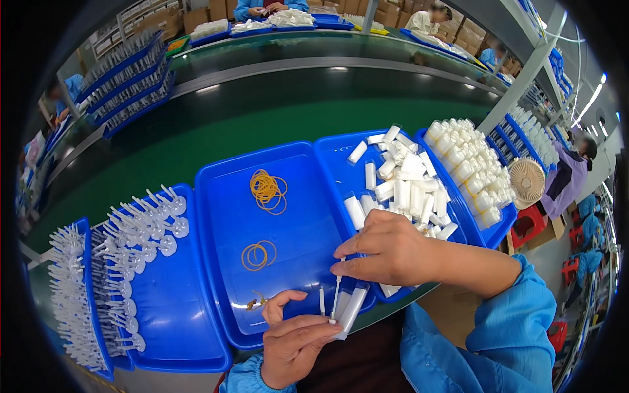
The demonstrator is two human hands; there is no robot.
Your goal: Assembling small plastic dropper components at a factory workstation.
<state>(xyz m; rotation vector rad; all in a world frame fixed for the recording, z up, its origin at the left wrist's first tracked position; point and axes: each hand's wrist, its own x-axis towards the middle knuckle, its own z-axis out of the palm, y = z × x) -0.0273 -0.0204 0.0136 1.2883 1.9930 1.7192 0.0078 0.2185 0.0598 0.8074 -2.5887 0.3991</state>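
My left hand (296,344) is closed at the near edge of the middle blue tray (226,262). Its fingers grip the lower end of a white packet in a clear sleeve (352,312), which leans up to the right. A short white stick (322,301) stands up beside the packet. My right hand (401,250) comes in from the right and pinches the top of a thin white rod (338,291). The rod's lower end meets the left fingertips. Yellow rubber bands (265,190) lie in the middle tray, with a few loose bands (258,255) nearer me.
Right of the middle tray, a blue tray holds piled white packets (413,177); beyond it are banded bundles (468,167). Clear discs with white stems (141,236) fill part of the left trays. A green conveyor belt (262,118) runs behind. A beige fan (527,181) stands at right.
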